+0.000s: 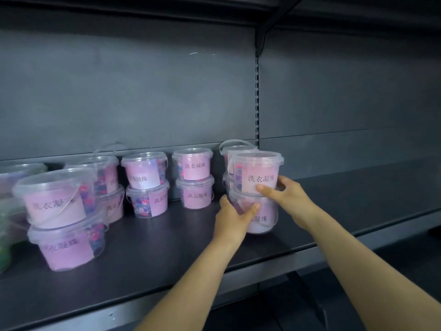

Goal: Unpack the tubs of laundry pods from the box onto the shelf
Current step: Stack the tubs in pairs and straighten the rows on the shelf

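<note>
Pair of laundry-pod tubs stood stacked on the dark shelf (167, 247), toward its right end, just in front of another stack of two (235, 149) at the back panel. Upper tub (256, 172) sat on the lid of the lower tub (263, 219); both upright, pink labels facing out.

Left hand (232, 216) wrapped the lower tub's left side, thumb across the front just under the rim. Right hand (285, 194) clamped low on the upper tub, thumb on the label, fingers round the right wall. Both hands closed on plastic, neither free.

The box was not in view.

More two-high stacks along the shelf: one by the back panel at centre (194, 177), one left of it (148, 185), a blurred stack near the front edge at left (59, 218). Something green at the far left edge (4, 235), too blurred to name.

Handling, as judged:
- clear thin-walled plastic, smooth, probably a little slippery under a dry palm
- walls likely to flex if squeezed hard; pods inside soft, so not fragile, but a popped lid would spill them
- full tubs, modest weight, fine for one hand each
- tapered body, so best hold seemed to be just under the rim collar, or opposite sides of the wall
- bail handles looked thin; poor choice for careful placing
- upper tub only rested on a lid, so it might skate off if the lower one tipped
</note>
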`<state>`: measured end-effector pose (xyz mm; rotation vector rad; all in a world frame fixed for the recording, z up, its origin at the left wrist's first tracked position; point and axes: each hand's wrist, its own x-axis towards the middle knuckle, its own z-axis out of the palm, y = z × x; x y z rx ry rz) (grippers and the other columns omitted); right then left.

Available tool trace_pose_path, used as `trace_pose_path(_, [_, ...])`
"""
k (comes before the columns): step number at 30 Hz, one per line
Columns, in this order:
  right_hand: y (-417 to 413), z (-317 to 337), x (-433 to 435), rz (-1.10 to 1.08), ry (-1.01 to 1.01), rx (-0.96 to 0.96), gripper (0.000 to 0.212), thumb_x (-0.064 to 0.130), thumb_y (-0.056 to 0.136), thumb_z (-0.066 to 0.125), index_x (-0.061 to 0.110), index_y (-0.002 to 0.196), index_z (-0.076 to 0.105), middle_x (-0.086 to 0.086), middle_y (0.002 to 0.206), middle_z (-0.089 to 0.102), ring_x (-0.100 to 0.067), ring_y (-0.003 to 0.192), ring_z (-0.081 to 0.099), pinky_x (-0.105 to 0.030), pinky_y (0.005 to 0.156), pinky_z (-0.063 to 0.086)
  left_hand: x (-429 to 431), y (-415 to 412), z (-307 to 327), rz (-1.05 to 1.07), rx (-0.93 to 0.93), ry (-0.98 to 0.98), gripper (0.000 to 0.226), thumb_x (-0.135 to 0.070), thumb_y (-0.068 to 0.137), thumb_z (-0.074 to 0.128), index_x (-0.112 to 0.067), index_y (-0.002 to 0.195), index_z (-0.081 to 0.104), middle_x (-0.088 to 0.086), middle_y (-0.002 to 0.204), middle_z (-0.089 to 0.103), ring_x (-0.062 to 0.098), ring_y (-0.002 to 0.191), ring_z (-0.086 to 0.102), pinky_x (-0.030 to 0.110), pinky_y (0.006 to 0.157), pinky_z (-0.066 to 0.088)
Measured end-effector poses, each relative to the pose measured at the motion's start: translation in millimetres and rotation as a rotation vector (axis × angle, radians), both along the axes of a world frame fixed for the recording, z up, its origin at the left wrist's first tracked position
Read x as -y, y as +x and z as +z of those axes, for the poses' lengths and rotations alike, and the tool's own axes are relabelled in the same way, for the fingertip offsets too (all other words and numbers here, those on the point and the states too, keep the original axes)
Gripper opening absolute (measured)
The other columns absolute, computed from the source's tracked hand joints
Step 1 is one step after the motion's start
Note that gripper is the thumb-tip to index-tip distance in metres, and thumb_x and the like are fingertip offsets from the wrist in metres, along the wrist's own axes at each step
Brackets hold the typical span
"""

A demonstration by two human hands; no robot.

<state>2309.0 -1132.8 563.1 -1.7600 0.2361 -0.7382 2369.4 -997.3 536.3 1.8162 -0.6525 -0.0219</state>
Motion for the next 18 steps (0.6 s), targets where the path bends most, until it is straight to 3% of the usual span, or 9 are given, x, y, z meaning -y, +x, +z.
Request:
trace_pose_path(8, [1.2,-4.6,31.2,-0.009,-0.039,-0.065,0.066,0.029,0.073,0.078,0.013,0.130,0.048,0.002,0.123,0.057,-0.014,0.115,0.054,-0.026,0.088,0.045,26.7,-3.3,-10.6,-0.001,-0.035,-0.020,0.078,-0.041,0.079,0.069,-0.012,0.139,0.028,0.005,0.137,0.049,0.023,0.122,0.051,0.023,0.087,0.041])
trace_pose_path(12, [4.0,-1.7,36.3,0.009,-0.070,-0.088,0.061,0.027,0.075,0.077,0.012,0.129,0.050,0.001,0.121,0.058,-0.014,0.110,0.055,-0.024,0.085,0.045,30.8,-1.1,-8.5,0.007,-0.035,0.021,0.077,-0.041,0.081,0.067,-0.011,0.139,0.026,0.006,0.137,0.048,0.023,0.120,0.051,0.021,0.081,0.037])
trace_pose_path(18, [-1.7,6.8,33.8,-0.051,-0.219,-0.148,0.057,0.030,0.078,0.075,0.008,0.126,0.054,-0.001,0.115,0.060,-0.016,0.105,0.056,-0.028,0.088,0.047,27.2,-1.8,-3.4,0.009,-0.028,0.144,0.070,-0.042,0.085,0.062,-0.008,0.136,0.028,0.008,0.136,0.049,0.025,0.121,0.051,0.022,0.083,0.038])
